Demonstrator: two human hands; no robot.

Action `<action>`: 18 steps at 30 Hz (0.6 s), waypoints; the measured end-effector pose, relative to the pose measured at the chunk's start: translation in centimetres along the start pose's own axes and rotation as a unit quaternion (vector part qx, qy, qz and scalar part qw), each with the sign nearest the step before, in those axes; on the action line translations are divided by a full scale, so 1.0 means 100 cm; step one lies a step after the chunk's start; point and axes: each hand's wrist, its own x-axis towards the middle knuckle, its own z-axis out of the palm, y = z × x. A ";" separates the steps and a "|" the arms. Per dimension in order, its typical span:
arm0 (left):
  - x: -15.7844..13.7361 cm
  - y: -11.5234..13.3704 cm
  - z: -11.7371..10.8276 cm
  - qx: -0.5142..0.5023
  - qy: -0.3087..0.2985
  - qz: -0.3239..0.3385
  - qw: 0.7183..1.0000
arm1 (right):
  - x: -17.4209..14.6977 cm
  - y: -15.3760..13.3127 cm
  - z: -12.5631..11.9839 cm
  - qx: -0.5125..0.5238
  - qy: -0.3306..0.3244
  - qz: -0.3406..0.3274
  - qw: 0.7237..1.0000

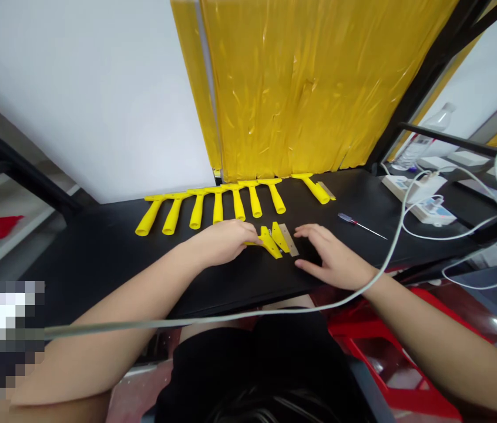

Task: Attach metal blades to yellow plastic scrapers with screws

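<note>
My left hand (pixel 229 239) is closed around the handle of a yellow scraper (pixel 270 243), whose wide head points right, just above or on the black table; I cannot tell which. Right beside that head lies a separate yellow clamp plate (pixel 281 237). A flat metal blade (pixel 290 239) rests along the plate's right side. Tiny screws seem to show near the head, too small to be sure. My right hand (pixel 330 252) is open, thumb and fingers apart around the blade's right side, holding nothing.
Several yellow scraper handles (pixel 195 208) stand in a row along the back of the table (pixel 111 247). Another handle (pixel 319 191) lies with a blade further right. A screwdriver (pixel 358 223) lies near a power strip (pixel 425 202). A white cable (pixel 275 313) crosses before my arms.
</note>
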 end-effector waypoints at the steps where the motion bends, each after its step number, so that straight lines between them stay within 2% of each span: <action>1: 0.005 0.003 0.002 0.002 0.001 0.006 1.000 | -0.001 -0.006 0.004 0.006 -0.013 -0.004 1.000; 4: 0.021 0.012 0.006 0.011 0.006 0.026 1.000 | -0.007 -0.006 0.011 -0.002 -0.013 0.010 1.000; 9: 0.050 0.019 0.011 0.038 0.002 0.031 0.999 | -0.010 0.016 0.012 -0.046 -0.005 0.029 0.998; 18: 0.106 0.013 0.011 0.089 0.001 0.067 0.994 | 0.014 0.060 0.015 -0.078 -0.051 0.025 0.995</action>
